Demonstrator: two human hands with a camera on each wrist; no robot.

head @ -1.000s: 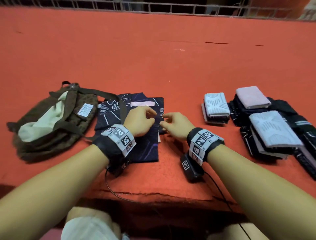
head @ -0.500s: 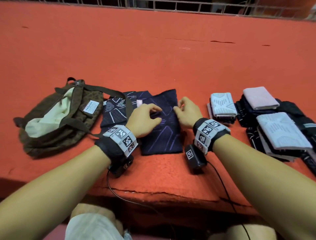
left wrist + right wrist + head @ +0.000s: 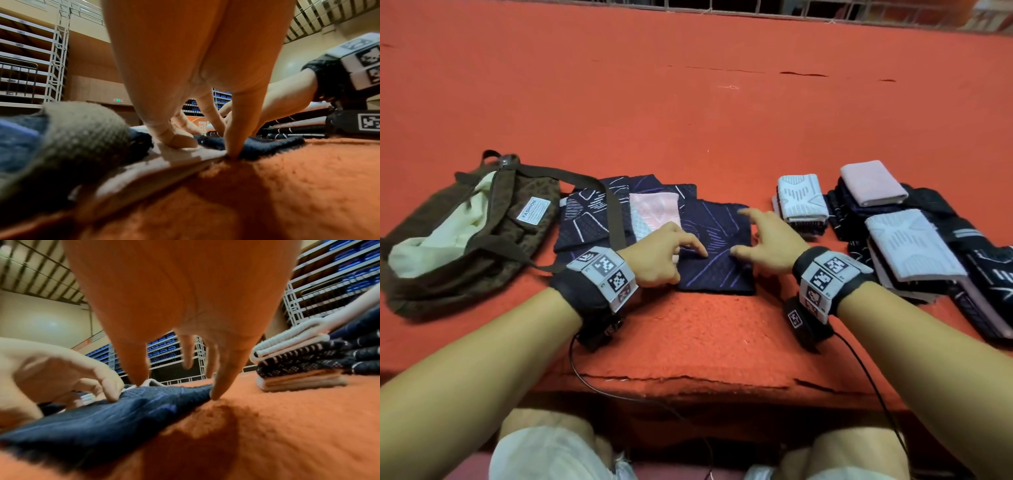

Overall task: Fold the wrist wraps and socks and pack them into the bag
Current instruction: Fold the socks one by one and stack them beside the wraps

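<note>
A folded navy sock (image 3: 719,253) with purple lines lies flat on the orange mat in front of me. My left hand (image 3: 688,253) presses its fingertips (image 3: 176,141) on the sock's left edge, where a pale layer shows underneath. My right hand (image 3: 743,233) hovers spread over the sock's right side, and its thumb (image 3: 224,378) touches the edge of the navy sock (image 3: 102,418). A brown bag (image 3: 465,233) lies open at the left, showing its cream lining. Between bag and sock lie a pink-white folded piece (image 3: 654,216) and a navy piece with white lines (image 3: 585,219).
Folded stacks sit at the right: a white-grey one (image 3: 803,202), a pink one (image 3: 871,183) and a white one (image 3: 911,243) on dark socks. The bag's strap (image 3: 613,216) crosses the navy pieces. The mat's front edge (image 3: 688,380) is near my wrists.
Both hands have let go of their pinch on the navy sock and spread apart over it. The sock now lies flat further right, uncovering the pink-white piece.
</note>
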